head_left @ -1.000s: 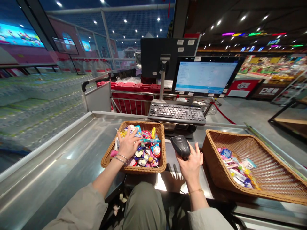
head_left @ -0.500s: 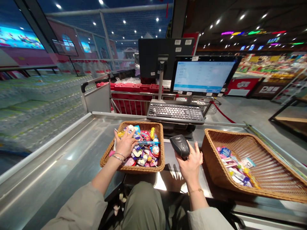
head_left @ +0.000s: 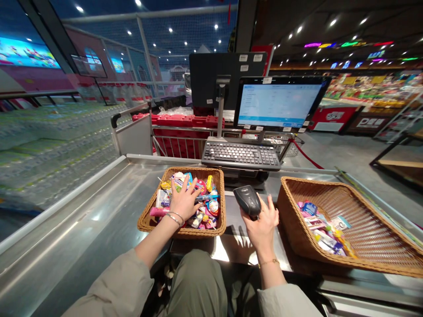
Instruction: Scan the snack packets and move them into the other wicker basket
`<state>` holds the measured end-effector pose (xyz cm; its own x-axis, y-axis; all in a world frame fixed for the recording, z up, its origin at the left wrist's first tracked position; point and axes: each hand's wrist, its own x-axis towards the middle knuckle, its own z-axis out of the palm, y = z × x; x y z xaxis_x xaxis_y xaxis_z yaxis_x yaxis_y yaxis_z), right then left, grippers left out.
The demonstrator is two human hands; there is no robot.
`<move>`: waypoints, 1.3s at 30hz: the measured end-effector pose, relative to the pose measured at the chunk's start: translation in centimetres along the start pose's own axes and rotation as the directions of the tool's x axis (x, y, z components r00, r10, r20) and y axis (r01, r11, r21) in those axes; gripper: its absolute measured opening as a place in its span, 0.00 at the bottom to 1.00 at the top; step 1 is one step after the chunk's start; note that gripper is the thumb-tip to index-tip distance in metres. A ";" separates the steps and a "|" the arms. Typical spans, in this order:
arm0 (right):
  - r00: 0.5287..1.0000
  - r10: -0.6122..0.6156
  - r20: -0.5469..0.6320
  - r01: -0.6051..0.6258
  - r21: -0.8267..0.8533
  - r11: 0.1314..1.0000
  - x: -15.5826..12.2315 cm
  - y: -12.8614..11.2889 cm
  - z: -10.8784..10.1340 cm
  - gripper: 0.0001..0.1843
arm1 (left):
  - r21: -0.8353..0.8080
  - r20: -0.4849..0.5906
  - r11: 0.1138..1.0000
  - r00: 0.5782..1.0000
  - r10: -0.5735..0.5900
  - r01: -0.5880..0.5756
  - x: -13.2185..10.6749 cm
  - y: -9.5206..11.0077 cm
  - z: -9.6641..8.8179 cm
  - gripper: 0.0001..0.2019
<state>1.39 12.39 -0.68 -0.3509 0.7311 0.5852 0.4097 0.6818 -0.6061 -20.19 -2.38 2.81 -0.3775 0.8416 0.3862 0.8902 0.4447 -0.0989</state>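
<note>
My left hand [head_left: 184,199] lies over the mixed packaged sweets [head_left: 200,215] in a brown wicker basket [head_left: 222,193], its fingers spread and nothing gripped in them that I can see. A thin blue packet [head_left: 208,197] lies beside its fingertips, and a pink tube-like item [head_left: 159,211] shows left of the wrist. My right hand [head_left: 262,222] holds a black barcode scanner [head_left: 247,201] above the counter, between the two baskets. To its right stands a larger wicker basket [head_left: 373,207], with a smaller heap of wrapped sweets [head_left: 325,231] at its left end.
Behind the baskets stand a keyboard [head_left: 241,154] and a lit monitor [head_left: 277,103], with a second dark screen [head_left: 211,70] seen from behind. A metal counter [head_left: 99,215] stretches left. Beyond it are a shopping trolley [head_left: 178,145] and stacked bottles [head_left: 59,136].
My left hand has shifted right over the sweets, uncovering the pink item and a white packet at the basket's left. My right hand keeps the scanner in nearly the same place.
</note>
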 end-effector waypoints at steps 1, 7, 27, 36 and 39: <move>1.000 0.002 0.002 -0.002 0.000 1.000 0.0 0.0 0.0 0.17 | 0.012 0.000 1.000 1.000 0.001 -0.001 0.0 0.1 0.2 0.18; 1.000 -0.004 0.007 0.004 -0.005 1.000 0.0 -0.1 -0.1 0.16 | 0.023 -0.010 0.999 0.999 -0.037 0.038 -0.1 0.4 1.2 0.12; 1.000 -0.015 -0.008 0.015 0.008 1.000 0.0 0.0 -0.3 0.18 | -0.034 -0.167 0.997 0.983 -0.069 0.065 0.8 -0.7 -1.9 0.09; 0.998 -0.046 -0.033 0.046 -0.007 0.999 -0.1 -0.5 -0.8 0.17 | -0.053 -0.246 0.998 0.968 -0.049 0.037 2.5 0.9 -2.9 0.10; 0.996 -0.068 -0.050 0.067 -0.022 0.998 -0.1 -0.5 -1.1 0.16 | -0.072 -0.264 0.997 0.964 -0.025 0.006 3.2 1.7 -3.1 0.10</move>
<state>2.14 11.98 0.14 -0.3356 0.6807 0.6512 0.4039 0.7284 -0.5534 -19.11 0.07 6.72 -0.3192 0.7197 0.6166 0.9039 0.4267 -0.0301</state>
